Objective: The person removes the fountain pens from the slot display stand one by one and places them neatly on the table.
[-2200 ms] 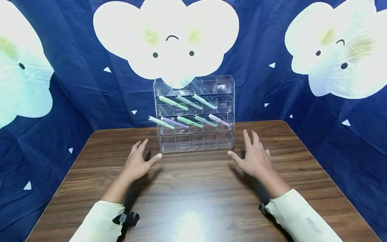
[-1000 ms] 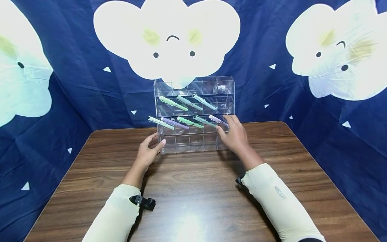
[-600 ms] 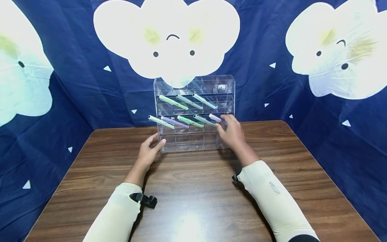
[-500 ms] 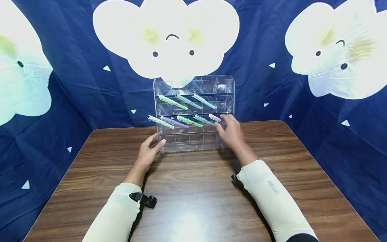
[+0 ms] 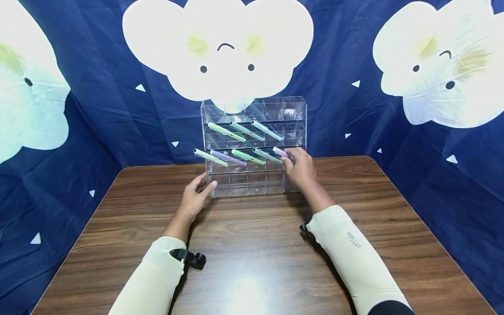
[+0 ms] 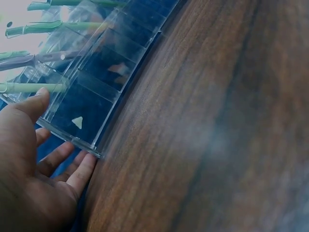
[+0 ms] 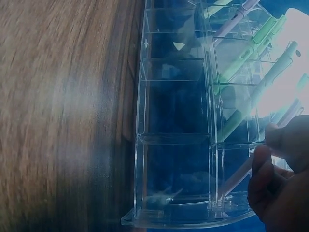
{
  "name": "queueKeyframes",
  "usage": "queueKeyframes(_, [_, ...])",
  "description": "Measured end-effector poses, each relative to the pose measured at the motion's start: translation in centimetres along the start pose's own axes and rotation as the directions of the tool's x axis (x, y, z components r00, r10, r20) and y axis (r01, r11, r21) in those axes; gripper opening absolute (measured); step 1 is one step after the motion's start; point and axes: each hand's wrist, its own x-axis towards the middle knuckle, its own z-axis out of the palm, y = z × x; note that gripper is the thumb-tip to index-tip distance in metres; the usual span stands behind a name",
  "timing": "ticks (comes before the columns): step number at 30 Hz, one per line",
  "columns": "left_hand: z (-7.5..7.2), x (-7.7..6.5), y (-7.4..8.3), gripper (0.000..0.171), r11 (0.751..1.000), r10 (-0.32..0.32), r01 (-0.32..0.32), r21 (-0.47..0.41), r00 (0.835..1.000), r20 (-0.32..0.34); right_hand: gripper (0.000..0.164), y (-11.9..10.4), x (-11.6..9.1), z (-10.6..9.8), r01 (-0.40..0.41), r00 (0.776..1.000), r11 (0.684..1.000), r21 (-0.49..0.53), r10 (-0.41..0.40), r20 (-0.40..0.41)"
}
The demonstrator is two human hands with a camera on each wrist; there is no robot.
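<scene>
A clear acrylic pen rack (image 5: 257, 189) with stepped tiers of small compartments stands at the back of the table. My left hand (image 5: 194, 197) holds the rack's left side, thumb in front and fingertips along the side wall (image 6: 96, 153). At the right end of the second tier from the bottom, my right hand (image 5: 302, 168) pinches a light purple pen (image 5: 278, 151) between thumb and fingers. That pen's lower end (image 7: 235, 181) still sits in its compartment. Beside it leans a grey-green pen (image 5: 264, 154), then a green pen (image 5: 247, 156), a purple pen (image 5: 227, 157) and a white-green pen (image 5: 209, 156).
One tier up lean a light green pen (image 5: 226, 131), a grey-green pen (image 5: 246, 130) and a pale blue pen (image 5: 266, 129). The wood-grain table (image 5: 244, 236) extends in front of the rack. A blue curtain (image 5: 334, 131) with white cloud shapes hangs behind.
Both hands have come in from over the table to the rack. The left has taken its left side; the right has reached the light purple pen and pinched it, fingers now nearer its cap.
</scene>
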Motion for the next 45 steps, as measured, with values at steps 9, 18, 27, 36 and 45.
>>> queueKeyframes(9, [-0.1,-0.2,0.0,0.069,1.0,0.01,-0.01,0.014,1.0,0.007,0.023,-0.1,0.2,0.1,0.004,0.999,0.999,0.038,-0.002,-0.043])
queueKeyframes(18, [-0.2,-0.1,0.0,0.068,1.0,0.011,-0.011,0.024,1.0,0.01,0.02,0.0,0.1,-0.4,0.101,0.988,0.992,0.073,-0.091,-0.125])
queueKeyframes(27, [-0.2,-0.1,-0.1,0.067,0.999,0.019,-0.019,0.035,1.0,0.004,0.02,-0.6,0.3,-1.0,0.255,0.948,0.96,0.114,-0.225,-0.224])
queueKeyframes(36, [-0.3,-0.2,-0.5,0.067,0.999,0.025,-0.025,0.04,1.0,0.009,0.02,-1.2,0.4,-1.2,0.428,0.86,0.889,0.163,-0.345,-0.376])
queueKeyframes(45, [-0.2,-0.2,-0.5,0.063,0.998,0.036,-0.036,0.061,0.999,-0.004,0.024,-2.6,-0.3,-2.1,0.441,0.86,0.876,0.196,-0.351,-0.371])
